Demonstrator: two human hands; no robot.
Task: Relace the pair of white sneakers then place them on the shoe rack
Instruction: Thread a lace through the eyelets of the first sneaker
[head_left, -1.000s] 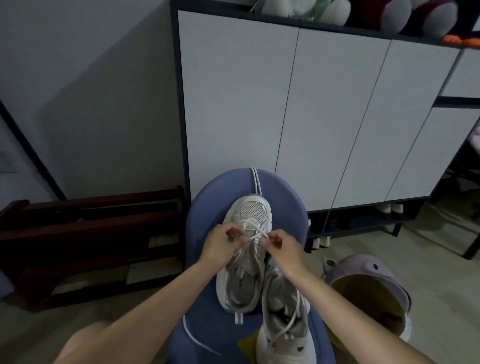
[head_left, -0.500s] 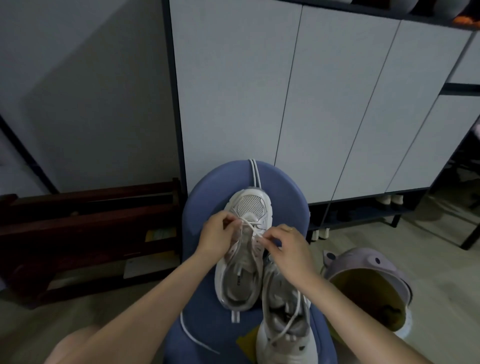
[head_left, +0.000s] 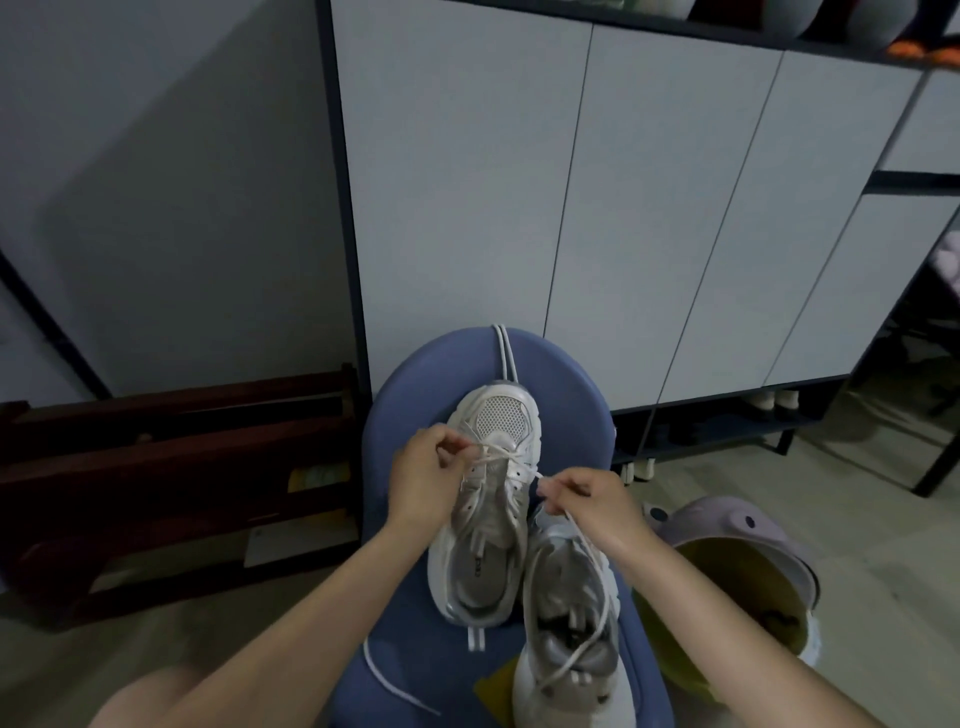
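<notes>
While left hand (head_left: 423, 478) and right hand (head_left: 592, 501) each pinch a lace (head_left: 498, 457) end, sneaker (head_left: 488, 499) sits between them on blue seat (head_left: 395, 436); uneven pull likely drags lace out of eyelet.

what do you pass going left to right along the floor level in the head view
wooden rack → blue chair → left hand → right hand → purple bin

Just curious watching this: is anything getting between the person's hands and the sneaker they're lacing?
Nothing visible does. The left hand and right hand each pinch an end of the lace directly over the far sneaker. The near sneaker lies beside it.
</notes>
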